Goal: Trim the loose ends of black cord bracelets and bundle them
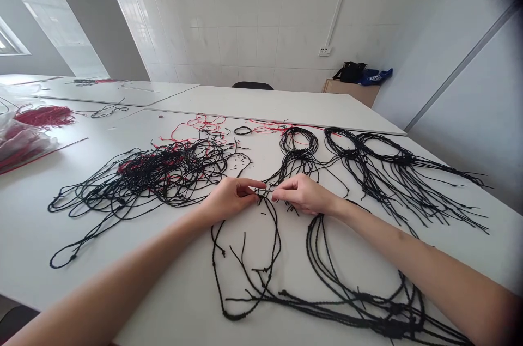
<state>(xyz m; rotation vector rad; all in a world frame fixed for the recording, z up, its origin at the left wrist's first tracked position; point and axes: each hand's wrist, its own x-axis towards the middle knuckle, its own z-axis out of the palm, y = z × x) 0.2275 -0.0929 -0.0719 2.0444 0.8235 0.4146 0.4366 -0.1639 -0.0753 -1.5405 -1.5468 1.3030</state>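
My left hand (pixel 231 199) is closed in a pinch on a thin black cord at the middle of the white table (pixel 180 291). Just to its right, my right hand (pixel 302 194) pinches the same small spot, and a short gap parts the fingertips. A black cord loop (pixel 279 237) hangs down from between the hands and lies on the tabletop. Cut cord ends lie around the fingertips. Under and beyond my right hand is a tied black bundle (pixel 299 154).
A tangled black cord pile (pixel 163 169) lies left, with red cords (pixel 204 120) behind. More black bundles (pixel 384 150) are at the right, and looped cords (pixel 368 302) in front. A plastic bag (pixel 24 141) sits far left.
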